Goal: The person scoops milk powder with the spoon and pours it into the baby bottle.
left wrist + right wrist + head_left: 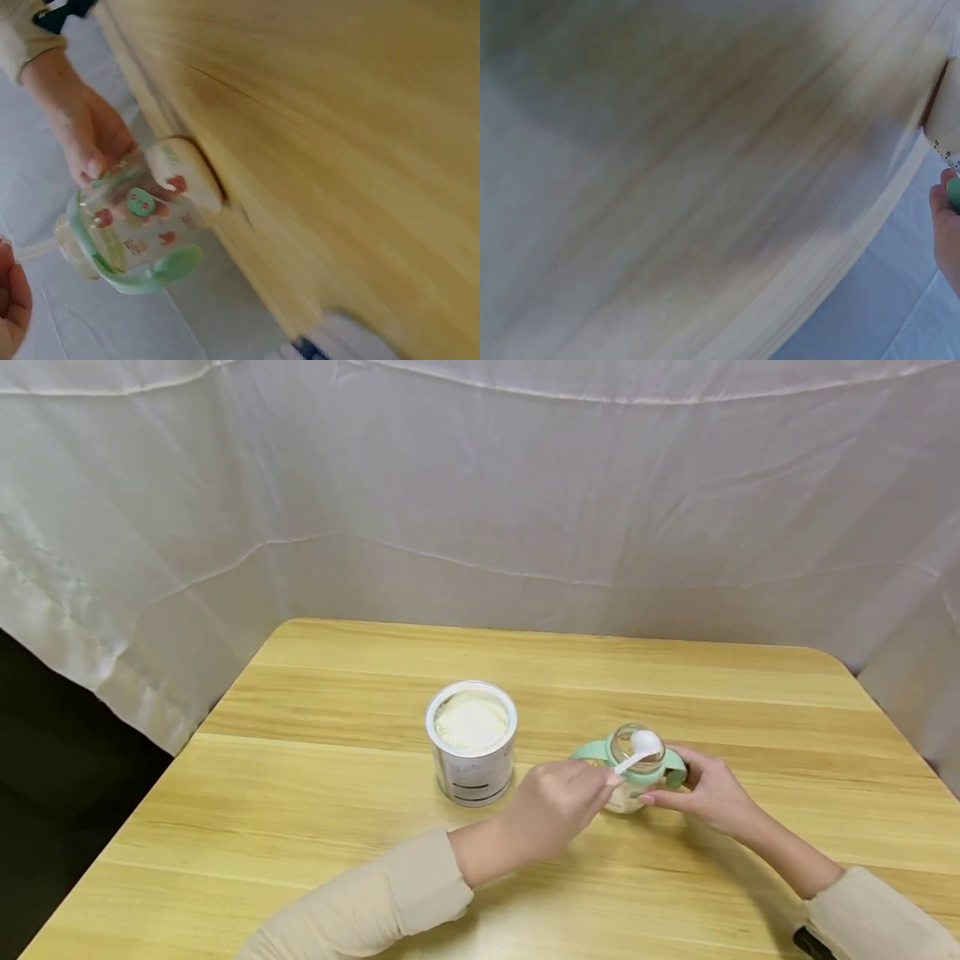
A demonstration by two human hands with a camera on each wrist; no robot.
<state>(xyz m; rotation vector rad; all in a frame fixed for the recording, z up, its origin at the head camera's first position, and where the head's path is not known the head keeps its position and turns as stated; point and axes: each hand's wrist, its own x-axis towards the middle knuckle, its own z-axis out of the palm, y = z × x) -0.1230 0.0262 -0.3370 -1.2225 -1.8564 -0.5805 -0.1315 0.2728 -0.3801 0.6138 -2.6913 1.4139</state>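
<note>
My left hand pinches the handle of a white scoop, whose bowl is over the open mouth of a clear baby bottle. Pale powder lies in the bottom of the bottle. It stands upright on the table, with a mint-green handle on each side and small printed figures, seen in the left wrist view. On its right side, my right hand holds it, the thumb in front and the fingers around the green handle. Left of the bottle stands an open can filled nearly to the rim with cream-coloured powder.
Both hands work over a wooden table with rounded far corners. A pale curtain hangs behind it and along the sides. There is a dark gap beyond the table's left edge.
</note>
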